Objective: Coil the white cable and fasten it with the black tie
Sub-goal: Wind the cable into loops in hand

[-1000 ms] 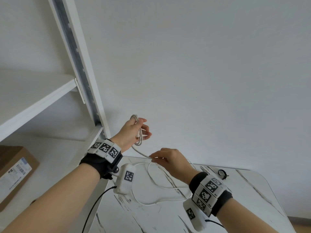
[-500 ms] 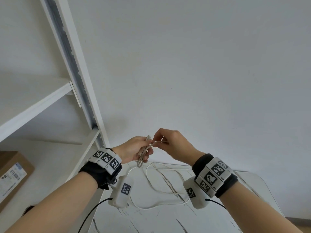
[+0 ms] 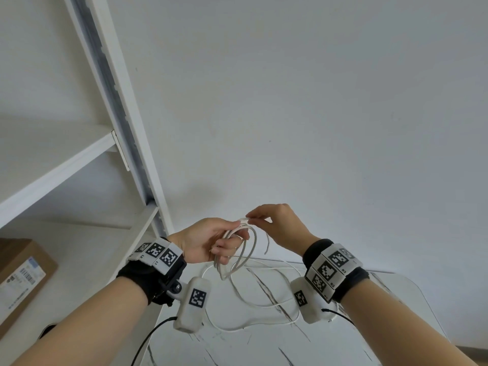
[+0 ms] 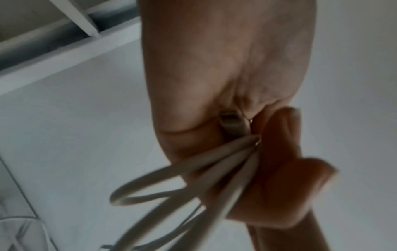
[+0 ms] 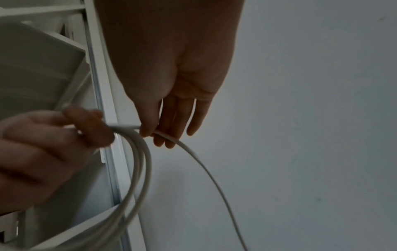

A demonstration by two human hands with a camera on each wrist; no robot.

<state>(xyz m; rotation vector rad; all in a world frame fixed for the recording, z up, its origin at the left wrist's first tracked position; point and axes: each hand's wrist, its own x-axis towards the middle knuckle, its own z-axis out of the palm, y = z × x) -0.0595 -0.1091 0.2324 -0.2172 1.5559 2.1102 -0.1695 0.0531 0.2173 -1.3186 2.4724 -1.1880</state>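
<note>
My left hand (image 3: 221, 247) is raised above the table and grips several loops of the white cable (image 3: 245, 257), which hang below its curled fingers. In the left wrist view the fingers (image 4: 277, 178) clamp the cable strands (image 4: 193, 169) and a plug end (image 4: 232, 122) against the palm. My right hand (image 3: 250, 220) pinches the cable right at the left fingertips; the right wrist view shows thumb and finger on the strand (image 5: 163, 134), beside the bundle of loops (image 5: 139, 161). The rest of the cable (image 3: 264, 305) trails onto the table. The black tie is not in view.
A white marble-patterned table (image 3: 396, 299) lies under the hands. A white shelf unit with an upright post (image 3: 137, 165) stands at the left, and a cardboard box (image 3: 23, 273) sits on its lower shelf. A plain white wall is behind.
My right hand rose from near the table up to the left hand, bringing a stretch of cable with it. A further, wider loop now hangs from the left hand.
</note>
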